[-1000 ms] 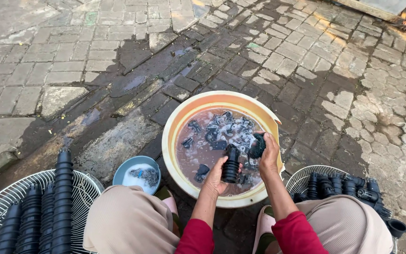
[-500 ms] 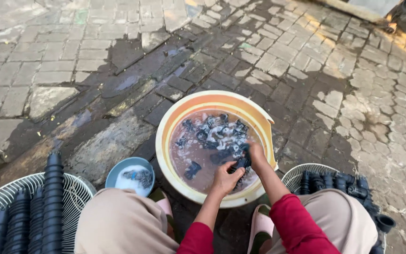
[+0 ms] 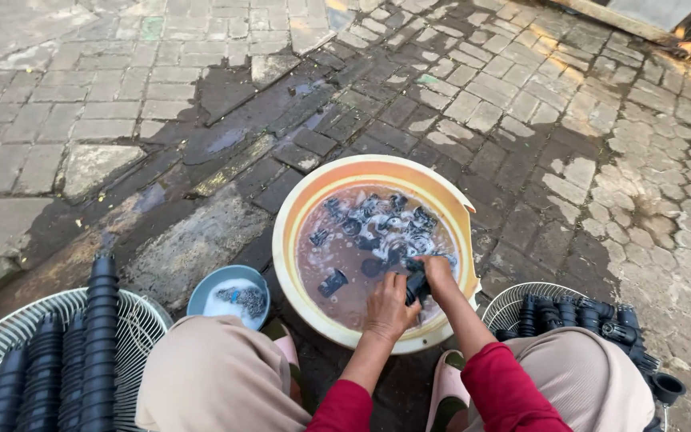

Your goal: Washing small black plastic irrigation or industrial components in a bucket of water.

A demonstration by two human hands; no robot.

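Both hands met over the round yellow plastic basin (image 3: 293, 232) of murky water: left hand (image 3: 389, 308) and right hand (image 3: 439, 274) pinched one small black plastic pot (image 3: 415, 286), keeping drips inside the rim.

Open water at basin (image 3: 297, 210) left; black pots (image 3: 377, 228) crowding far side (small bowl (image 3: 205, 290), racks (image 3: 141, 320) alongside).

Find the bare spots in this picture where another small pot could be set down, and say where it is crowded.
Free: the paving between the small blue bowl and the yellow basin, and the dry bricks right of the basin. Crowded: the basin's far half, full of black pots; both wire racks, stacked with pots; and the near rim, where the left hand and right hand work.
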